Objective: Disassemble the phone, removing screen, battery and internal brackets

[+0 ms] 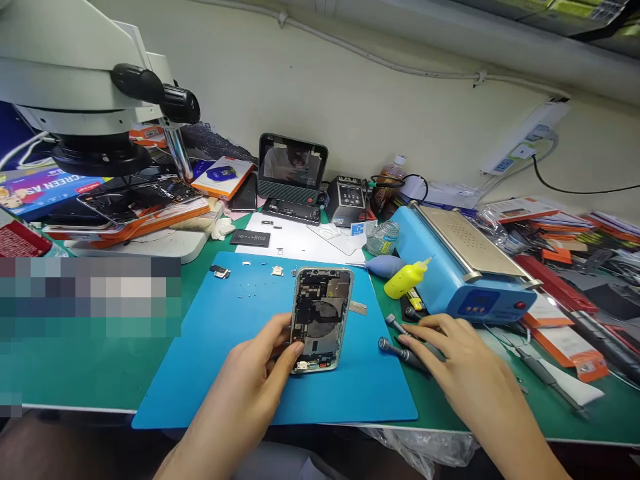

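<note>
My left hand (267,363) grips an opened smartphone (323,320) by its lower left side, thumb on the front edge. The phone is tilted up with its bare insides facing me: a circuit board and a round dark coil area show. Low over the table at the right, my right hand (455,350) has its fingers bent around a screwdriver (395,324), with thumb and forefinger on either side of it. Another screwdriver (403,353) lies just below the thumb, and a dark one (413,313) lies beyond the fingers.
Small parts and a camera module (220,271) lie on the blue mat (200,360). A battery (250,238) rests on white paper. A yellow bottle (407,277) and blue heating machine (470,267) stand at right. A microscope (100,100) overhangs the left; tweezers (550,380) lie right.
</note>
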A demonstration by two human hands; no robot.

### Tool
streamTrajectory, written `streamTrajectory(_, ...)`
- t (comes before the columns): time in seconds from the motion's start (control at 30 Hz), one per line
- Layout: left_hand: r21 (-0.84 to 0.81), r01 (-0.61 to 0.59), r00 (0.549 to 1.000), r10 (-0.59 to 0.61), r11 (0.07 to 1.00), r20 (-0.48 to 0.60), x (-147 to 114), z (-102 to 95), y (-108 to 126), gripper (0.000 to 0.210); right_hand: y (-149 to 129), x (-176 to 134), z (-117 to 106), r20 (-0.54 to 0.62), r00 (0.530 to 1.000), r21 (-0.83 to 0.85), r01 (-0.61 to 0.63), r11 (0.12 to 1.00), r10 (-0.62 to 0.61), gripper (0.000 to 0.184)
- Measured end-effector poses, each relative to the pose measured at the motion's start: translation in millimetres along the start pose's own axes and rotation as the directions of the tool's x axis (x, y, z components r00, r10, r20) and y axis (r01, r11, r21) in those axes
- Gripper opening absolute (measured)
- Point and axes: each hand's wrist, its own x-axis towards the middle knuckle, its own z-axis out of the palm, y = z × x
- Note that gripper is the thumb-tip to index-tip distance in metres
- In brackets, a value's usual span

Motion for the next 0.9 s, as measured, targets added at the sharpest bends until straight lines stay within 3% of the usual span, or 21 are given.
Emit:
streamTrajectory(0.1,0.001,-0.01,1.0,0.01,1.0,0.005,1.9,-0.2,-1.2,0.04,-5.6,12.0,-0.9,0.007,1.0,-0.002,0.01,1.0,-0.01,0.064)
streamTrajectory(0.23,0.014,-0.012,1.0,0.012,1.0,-0.008,1.4,1.1,-3.3,0.039,-27.3,7.6,-7.2,-0.093,0.996,0.015,-0.013,1.0,0.015,0.037)
streamTrajectory(0.4,0.01,0.0,1.0,0.0,1.0,-0.001,1.1,1.4,-6.0,0.041,-63.6,-6.1,-11.9,-0.125,0.986,0.3,-0.069,0.951,0.111,0.016)
streamTrajectory(0.53,0.01,0.006,1.0,-0.006,1.0,-0.006,1.8,1.1,-6.2,0.04,-81.6,-13.2,-12.3,-0.053,0.962,0.509,-0.204,0.836,0.267,0.014)
streamTrajectory(0.73,0.005,0.023,1.0,-0.023,1.0,0.0,3.1,-0.4,-4.1,0.045,-82.9,-14.3,4.6,0.081,0.881,0.771,-0.351,0.531,0.466,0.026)
streamTrajectory(0.9,-0.007,0.042,0.999,-0.042,0.999,0.005,3.0,-0.6,-1.7,0.046,-83.2,-4.6,14.8,-0.075,0.792,0.765,-0.344,0.545,0.605,0.036)
